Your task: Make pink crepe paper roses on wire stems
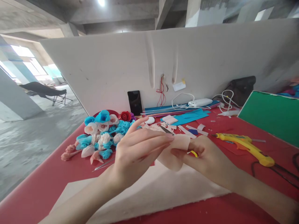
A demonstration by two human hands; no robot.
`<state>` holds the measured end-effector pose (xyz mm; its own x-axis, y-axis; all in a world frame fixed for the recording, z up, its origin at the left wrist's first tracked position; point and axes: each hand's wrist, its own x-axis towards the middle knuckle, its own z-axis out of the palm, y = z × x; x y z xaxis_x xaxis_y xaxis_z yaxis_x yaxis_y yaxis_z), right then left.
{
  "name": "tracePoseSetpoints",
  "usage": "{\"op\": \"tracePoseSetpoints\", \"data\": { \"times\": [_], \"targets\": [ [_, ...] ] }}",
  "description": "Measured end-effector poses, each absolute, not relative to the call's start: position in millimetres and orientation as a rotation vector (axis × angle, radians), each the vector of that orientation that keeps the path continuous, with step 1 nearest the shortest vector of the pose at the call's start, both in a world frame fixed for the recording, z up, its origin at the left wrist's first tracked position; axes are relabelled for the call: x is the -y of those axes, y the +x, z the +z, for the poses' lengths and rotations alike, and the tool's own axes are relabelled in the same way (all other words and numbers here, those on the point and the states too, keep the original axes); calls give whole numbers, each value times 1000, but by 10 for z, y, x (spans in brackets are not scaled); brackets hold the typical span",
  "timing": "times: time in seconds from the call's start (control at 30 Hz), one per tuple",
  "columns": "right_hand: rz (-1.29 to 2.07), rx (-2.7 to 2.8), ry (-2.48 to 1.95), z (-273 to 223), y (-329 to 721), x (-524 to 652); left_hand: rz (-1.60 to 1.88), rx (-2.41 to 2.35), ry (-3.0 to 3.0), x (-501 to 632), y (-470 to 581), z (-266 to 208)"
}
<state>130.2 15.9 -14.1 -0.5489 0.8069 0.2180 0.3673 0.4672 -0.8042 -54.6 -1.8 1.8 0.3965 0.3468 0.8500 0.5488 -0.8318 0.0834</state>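
A piece of pale pink paper (171, 159) with a rounded lower edge is held between my two hands, over the middle of the table. My right hand (205, 155) pinches its right side, where the paper curls up near the thumb and fingers. My left hand (137, 149) comes in from the left with its fingertips closed against the upper part of the paper and one finger raised; its thumb is hidden. Below the hands a large pale sheet (144, 196) lies on the red tabletop (39, 186). A bit of yellow handle (193, 153) shows behind my right hand, with a dark blade (166, 129) farther back.
Blue, white and pink paper flowers (102, 137) are heaped at left. A yellow glue gun (245, 146) lies at right, before a green board (271, 116). Paper scraps, blue sheets (189, 117), a white cable (184, 95) and a phone (135, 102) sit along the back panel (112, 68).
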Motion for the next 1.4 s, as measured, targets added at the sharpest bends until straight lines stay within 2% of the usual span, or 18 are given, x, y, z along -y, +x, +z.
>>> {"op": "tracePoseSetpoints", "data": {
  "times": [0.17,0.33,0.6,0.9,1.07,1.4],
  "targets": [
    [1109,2069,-944,-129,1268,-114,-1290,734,-2246,60,-558,82],
    [1059,2027,-936,-126,1284,-121,-1220,712,-2273,99,-557,133],
    [542,2131,-864,-151,1302,-114,-1276,779,-2224,93,-517,101],
    [356,2103,-759,-149,1268,-80,-1272,744,-2136,82,-508,84],
    [421,2128,-845,-162,1278,-90,-1172,694,-2175,108,-542,156],
    [655,2160,-832,-129,1297,-90,-1194,711,-2168,109,-543,119]
  ]
}}
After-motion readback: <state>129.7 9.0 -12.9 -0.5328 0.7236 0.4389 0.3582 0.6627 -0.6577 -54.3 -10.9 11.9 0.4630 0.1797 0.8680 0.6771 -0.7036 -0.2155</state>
